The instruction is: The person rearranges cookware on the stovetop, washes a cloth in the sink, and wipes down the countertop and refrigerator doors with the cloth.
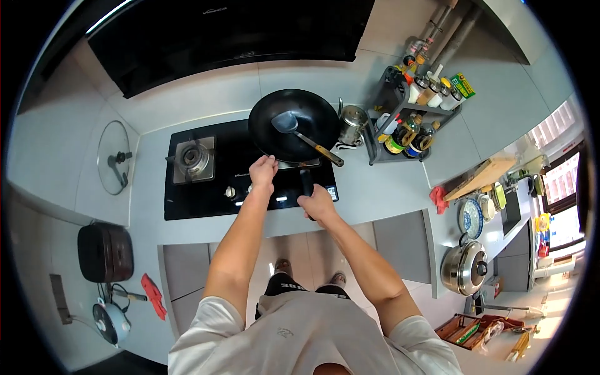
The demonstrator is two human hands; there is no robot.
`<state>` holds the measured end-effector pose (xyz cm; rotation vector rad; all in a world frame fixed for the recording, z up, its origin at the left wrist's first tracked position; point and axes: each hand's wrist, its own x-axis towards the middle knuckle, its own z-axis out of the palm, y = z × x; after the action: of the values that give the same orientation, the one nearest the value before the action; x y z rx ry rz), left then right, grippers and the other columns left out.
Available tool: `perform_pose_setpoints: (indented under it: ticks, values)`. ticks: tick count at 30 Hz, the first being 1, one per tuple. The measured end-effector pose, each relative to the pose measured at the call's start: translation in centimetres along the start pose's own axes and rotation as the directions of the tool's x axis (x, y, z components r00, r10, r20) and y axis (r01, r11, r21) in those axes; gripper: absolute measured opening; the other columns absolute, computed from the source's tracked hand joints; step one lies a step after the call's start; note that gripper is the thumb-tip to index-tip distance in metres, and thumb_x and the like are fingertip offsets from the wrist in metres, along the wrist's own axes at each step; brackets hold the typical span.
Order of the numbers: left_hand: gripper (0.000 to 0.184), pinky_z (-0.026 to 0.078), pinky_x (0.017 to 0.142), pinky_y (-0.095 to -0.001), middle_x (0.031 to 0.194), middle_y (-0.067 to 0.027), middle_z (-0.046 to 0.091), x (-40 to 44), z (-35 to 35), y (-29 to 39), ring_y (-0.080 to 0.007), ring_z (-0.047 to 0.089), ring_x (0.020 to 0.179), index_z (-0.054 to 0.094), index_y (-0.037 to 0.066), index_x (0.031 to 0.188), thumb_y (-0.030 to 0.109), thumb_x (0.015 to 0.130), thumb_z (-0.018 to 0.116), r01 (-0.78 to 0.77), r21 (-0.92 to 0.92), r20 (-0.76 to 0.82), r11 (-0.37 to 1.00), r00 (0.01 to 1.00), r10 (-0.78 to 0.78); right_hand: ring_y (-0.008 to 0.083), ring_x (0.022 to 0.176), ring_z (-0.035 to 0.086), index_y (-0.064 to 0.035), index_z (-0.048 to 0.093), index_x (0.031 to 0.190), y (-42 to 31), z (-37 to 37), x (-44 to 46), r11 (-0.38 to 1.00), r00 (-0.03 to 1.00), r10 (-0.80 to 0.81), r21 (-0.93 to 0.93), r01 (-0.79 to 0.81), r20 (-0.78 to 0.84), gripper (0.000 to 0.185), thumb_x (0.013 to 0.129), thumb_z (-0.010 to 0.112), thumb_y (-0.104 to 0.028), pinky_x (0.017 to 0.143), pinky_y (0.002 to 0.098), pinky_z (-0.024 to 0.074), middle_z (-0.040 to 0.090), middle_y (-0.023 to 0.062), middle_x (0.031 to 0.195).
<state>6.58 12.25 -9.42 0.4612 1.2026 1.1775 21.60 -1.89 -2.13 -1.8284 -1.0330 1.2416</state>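
Note:
A black wok [319,115] sits over the right burner of the black gas hob [240,156]. Inside it rests a spatula [285,122] with a dark blade, its wooden handle leaning over the near right rim. My right hand [317,203] is closed round the wok's black handle, which points toward me. At the wok's near left rim, my left hand [264,173] has its fingers closed together on the edge; the fingertips are partly hidden. Hob knobs [230,192] lie just below my left hand. The left burner [194,159] has nothing on it.
Right of the wok stand a metal pot [354,122] and a rack [375,140] of bottles and seasoning jars. A glass lid [114,157] hangs on the left wall. A steel pot [456,269] is at far right, a dark appliance [105,252] at left. A range hood [231,31] hangs above.

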Motion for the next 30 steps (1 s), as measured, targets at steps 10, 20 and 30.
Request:
perform_pose_setpoints:
  ticks: [10,20,30]
  values:
    - [0.02,0.057,0.074,-0.0228,0.097,-0.0038,0.071,1.0,-0.9,0.4,-0.0116,0.068,0.085,0.07,-0.002,0.12,0.008,0.103,0.071,0.033,0.0,0.005,0.999,0.999,-0.033,0.0279,0.056,0.072,0.0062,0.059,0.104,-0.5,1.6,0.6,0.99,0.999,0.008,-0.144,-0.012,-0.032,0.033,0.084,0.071,-0.018,0.057,0.0391,0.0585,0.072,0.0191,0.077]
    - [0.039,0.057,0.077,-0.0234,0.107,-0.0067,0.072,1.0,-1.0,0.0,-0.0136,0.069,0.09,0.063,-0.005,0.139,0.008,0.103,0.071,0.05,0.031,0.001,0.998,0.999,-0.05,0.0236,0.053,0.069,0.0073,0.057,0.112,-1.0,2.0,-0.5,0.992,0.998,0.058,-0.114,-0.061,-0.03,0.037,0.085,0.072,-0.013,0.051,0.0362,0.0543,0.07,0.0171,0.082]
    - [0.052,0.052,0.101,-0.0359,0.128,-0.0147,0.067,-0.8,-0.4,-0.7,-0.0226,0.066,0.112,0.058,-0.005,0.146,0.013,0.099,0.07,-0.26,0.471,-0.023,0.843,0.952,0.306,0.0336,0.082,0.076,0.0043,0.06,0.126,1.6,1.4,0.3,0.905,0.968,-0.176,-0.417,0.088,-0.177,0.058,0.094,0.076,-0.041,0.076,0.0417,0.0604,0.075,0.0223,0.094]
